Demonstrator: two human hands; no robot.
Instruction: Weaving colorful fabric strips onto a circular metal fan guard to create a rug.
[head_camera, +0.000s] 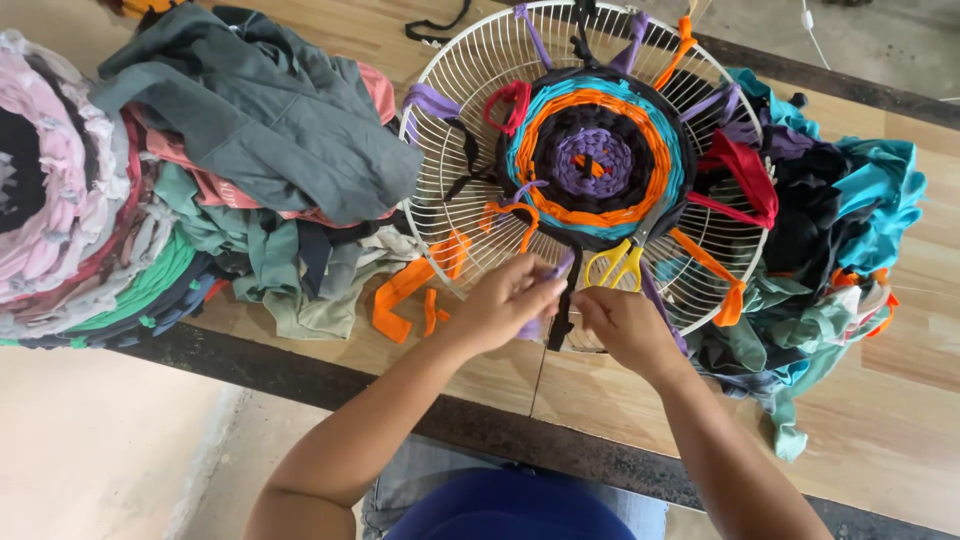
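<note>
- Where the white wire fan guard (450, 215) lies flat on the wooden desk (900, 420), a round rag weave (597, 155) of purple, black, orange and teal fills its centre.
- The left hand (505, 300) pinches a purple fabric strip (545, 290) at the guard's near rim.
- The right hand (625, 325) is closed around a black strip (562, 315).
- Yellow-handled scissors (617, 265) rest on the guard just above.
- Piled clothes (260, 120) lie to the left.
</note>
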